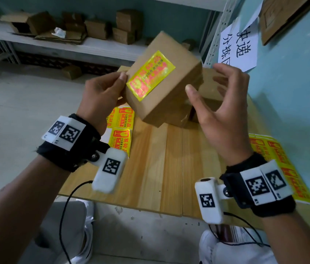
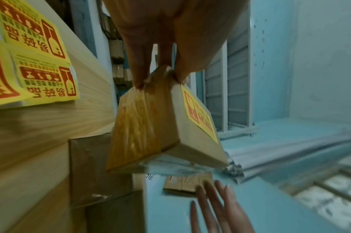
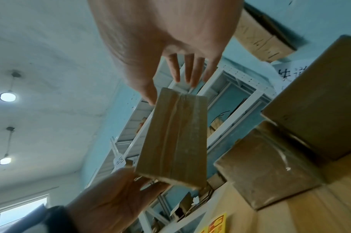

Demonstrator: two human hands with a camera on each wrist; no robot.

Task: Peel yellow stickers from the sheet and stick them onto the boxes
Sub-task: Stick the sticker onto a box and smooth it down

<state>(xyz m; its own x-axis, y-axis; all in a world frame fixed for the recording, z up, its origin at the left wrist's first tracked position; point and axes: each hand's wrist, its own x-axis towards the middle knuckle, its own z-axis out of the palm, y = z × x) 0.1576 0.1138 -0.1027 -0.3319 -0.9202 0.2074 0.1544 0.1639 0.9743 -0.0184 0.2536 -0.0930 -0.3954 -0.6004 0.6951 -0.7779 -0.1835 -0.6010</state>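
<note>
left hand (image 1: 101, 94) pinches box (image 1: 169, 88) corner, aloft over table (image 1: 156, 168) | right hand (image 1: 220, 103) spread, apparently clear | sticker (image 1: 150, 76) on face | box looks light, stiff; hold edges

sticker sheet (image 1: 121, 128): "易碎品" (red on yellow) | wall paper sign (image 1: 238, 47): "快递分拣", partly cut off

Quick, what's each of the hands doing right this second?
Left hand: holding the stickered cardboard box by one end, lifted above the table.
Right hand: open, fingers spread beside the box, gripping nothing.
</note>
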